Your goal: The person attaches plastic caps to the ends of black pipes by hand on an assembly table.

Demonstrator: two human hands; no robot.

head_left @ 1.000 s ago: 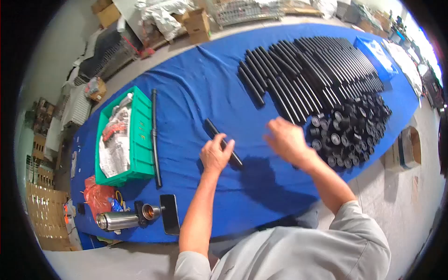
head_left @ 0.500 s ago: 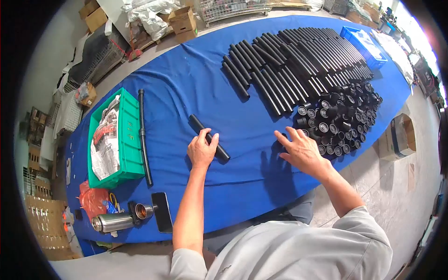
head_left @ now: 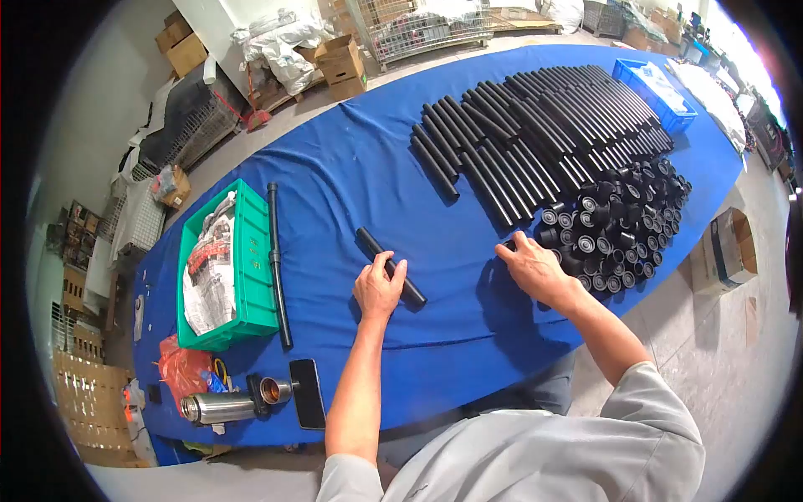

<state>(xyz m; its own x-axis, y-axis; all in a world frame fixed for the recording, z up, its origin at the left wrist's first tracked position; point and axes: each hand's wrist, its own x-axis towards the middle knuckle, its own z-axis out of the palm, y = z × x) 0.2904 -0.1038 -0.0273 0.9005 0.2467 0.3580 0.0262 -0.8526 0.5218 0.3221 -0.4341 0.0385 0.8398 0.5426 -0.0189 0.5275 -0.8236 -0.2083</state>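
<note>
One green crate [head_left: 256, 289], left on tabletop [head_left: 335, 184], holds newspaper [head_left: 209, 276]; one blue crate [head_left: 672, 115], upper right, white items [head_left: 657, 82]. Left hand [head_left: 378, 289], half-curled, grips black tube [head_left: 413, 293] — right hand [head_left: 539, 269] pinches black fitting [head_left: 509, 245].

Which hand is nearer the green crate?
Left. The left hand, on the black tube, is between the green crate and the right hand, which is farther off, beside the pile of black caps.

Marks [head_left: 257, 251] on the green crate [head_left: 261, 289] and print [head_left: 209, 256] on the paper [head_left: 209, 293] inside are unreadable.
</note>
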